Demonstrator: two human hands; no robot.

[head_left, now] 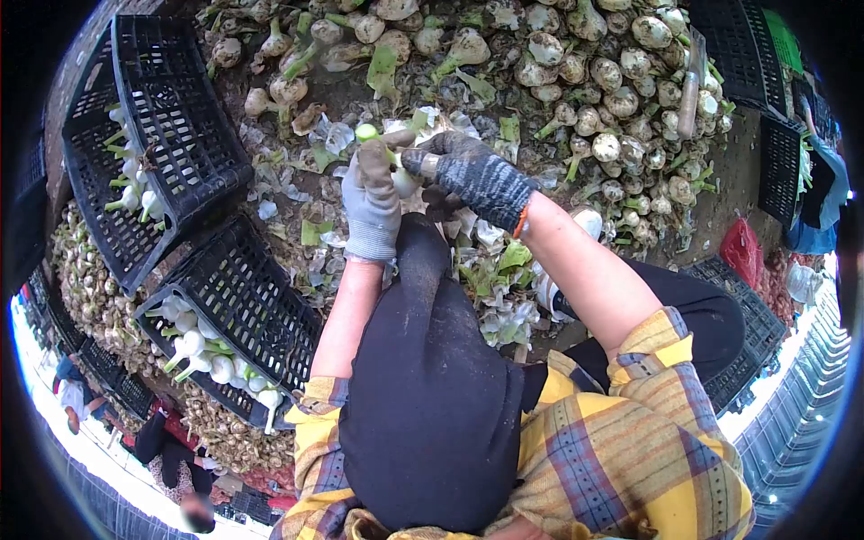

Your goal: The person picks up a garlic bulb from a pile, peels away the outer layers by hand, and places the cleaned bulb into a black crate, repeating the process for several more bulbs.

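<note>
My left hand [372,193], in a light grey glove, is closed around a pale garlic bulb [405,184]. A cut green stem end [367,132] shows above its fingers. My right hand [477,175], in a dark striped glove, meets it from the other side, fingers pinched together at the bulb's stem. A tan patch shows across one right finger. Both hands are in front of my knees, over a litter of papery peelings [504,333]. Part of the bulb is hidden by the fingers.
Unpeeled garlic [607,148] is heaped ahead and to the right, with a wooden-handled knife [689,103] lying on it. At my left stand black crates: an upper crate [184,108] and a lower crate [243,306] with clean white bulbs [193,346]. People are at far lower left.
</note>
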